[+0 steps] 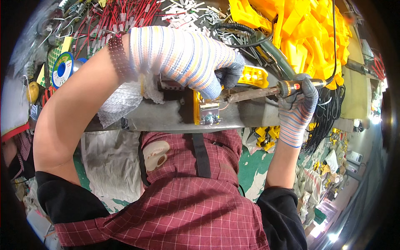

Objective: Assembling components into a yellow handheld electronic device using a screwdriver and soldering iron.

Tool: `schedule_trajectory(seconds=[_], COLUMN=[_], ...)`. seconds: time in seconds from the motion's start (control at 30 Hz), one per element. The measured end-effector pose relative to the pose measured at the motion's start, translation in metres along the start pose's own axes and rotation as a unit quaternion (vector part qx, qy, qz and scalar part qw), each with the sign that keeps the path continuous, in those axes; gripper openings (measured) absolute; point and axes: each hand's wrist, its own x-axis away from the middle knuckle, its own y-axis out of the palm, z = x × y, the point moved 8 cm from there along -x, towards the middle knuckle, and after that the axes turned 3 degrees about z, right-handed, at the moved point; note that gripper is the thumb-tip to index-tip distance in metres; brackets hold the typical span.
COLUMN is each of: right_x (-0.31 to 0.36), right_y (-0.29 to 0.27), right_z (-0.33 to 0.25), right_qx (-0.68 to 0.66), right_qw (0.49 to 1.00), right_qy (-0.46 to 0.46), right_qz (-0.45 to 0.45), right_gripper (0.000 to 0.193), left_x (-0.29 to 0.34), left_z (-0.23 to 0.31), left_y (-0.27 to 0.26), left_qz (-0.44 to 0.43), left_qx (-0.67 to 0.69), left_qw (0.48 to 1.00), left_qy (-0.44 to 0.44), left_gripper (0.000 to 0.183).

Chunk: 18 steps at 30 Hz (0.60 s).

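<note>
My left hand point(183, 60), in a striped knit glove with grey fingertips, bends over the bench with thumb and fingers pinched. What lies between those fingertips is hidden. Just beneath them is a small yellow housing point(196, 109) holding a dark part with metal edges point(209, 114). My right hand point(296, 110), gloved alike, grips a soldering iron point(254, 95) by its black and orange handle. The iron points left, its tip close to the left fingertips and the housing; contact cannot be made out. Behind the iron lies a yellow shell piece point(255, 76).
Yellow plastic parts point(308, 37) are heaped at the back right, beside a green corded tool point(275, 58). Red wires point(121, 16) and white pieces point(183, 12) cover the back. A solder spool point(62, 70) and bubble wrap point(118, 104) lie left; black cables point(327, 118) hang right.
</note>
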Motion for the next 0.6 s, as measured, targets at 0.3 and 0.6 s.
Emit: schedule_trajectory(seconds=[0.3, 0.6], right_x=[-0.001, -0.017], right_y=[0.010, 0.058], right_z=[-0.004, -0.081], right_qx=[0.005, -0.024], right_qw=[1.000, 0.985], right_qy=[-0.016, -0.139], right_qz=[-0.011, -0.098], right_gripper=[0.019, 0.017], left_x=[-0.006, 0.007], left_z=[0.002, 0.010], left_y=[-0.001, -0.008], left_qz=[0.026, 0.031], left_qx=[0.006, 0.020], left_qw=[0.998, 0.994], left_qy=[0.062, 0.104], left_gripper=[0.033, 0.035])
